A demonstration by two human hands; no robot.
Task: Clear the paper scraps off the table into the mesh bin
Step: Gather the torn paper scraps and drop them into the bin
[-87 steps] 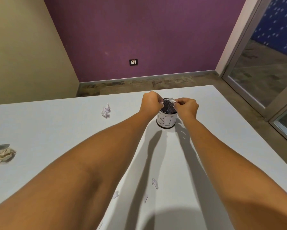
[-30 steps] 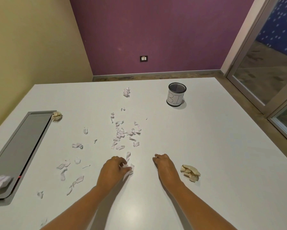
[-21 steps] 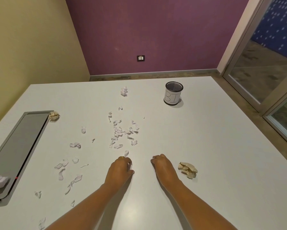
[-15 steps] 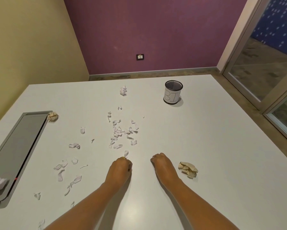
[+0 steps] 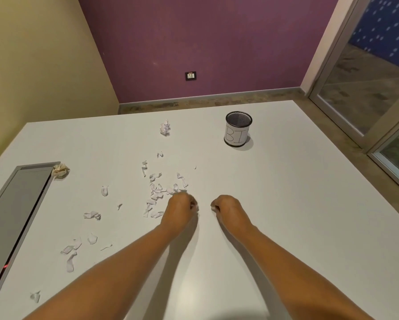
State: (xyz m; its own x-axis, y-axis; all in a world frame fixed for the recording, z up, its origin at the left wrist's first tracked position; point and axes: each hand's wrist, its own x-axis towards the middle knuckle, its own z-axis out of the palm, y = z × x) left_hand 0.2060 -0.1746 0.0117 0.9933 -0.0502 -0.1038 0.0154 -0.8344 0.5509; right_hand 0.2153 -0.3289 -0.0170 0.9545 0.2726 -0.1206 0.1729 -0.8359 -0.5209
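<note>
Several white paper scraps (image 5: pixel 157 190) lie scattered over the white table (image 5: pixel 297 204), mostly left of centre. A white crumpled wad (image 5: pixel 165 128) lies at the back. The black mesh bin (image 5: pixel 238 129), wrapped in a white label, stands upright at the back right. My left hand (image 5: pixel 180 210) is closed at the near edge of the scrap cluster, with white paper showing at its fingertips. My right hand (image 5: pixel 228 207) is a fist beside it, a small pale bit of paper peeking out at the fingers.
A grey recessed panel (image 5: pixel 16 213) is set into the table at the left, with a beige crumpled wad (image 5: pixel 60 170) at its far corner. More scraps (image 5: pixel 71 248) lie near the left front. The table's right edge drops to the floor by a glass door.
Both hands came back from the bin to the scraps and have slid forward, fingers closing. The beige wad that lay right of my right hand is no longer in view.
</note>
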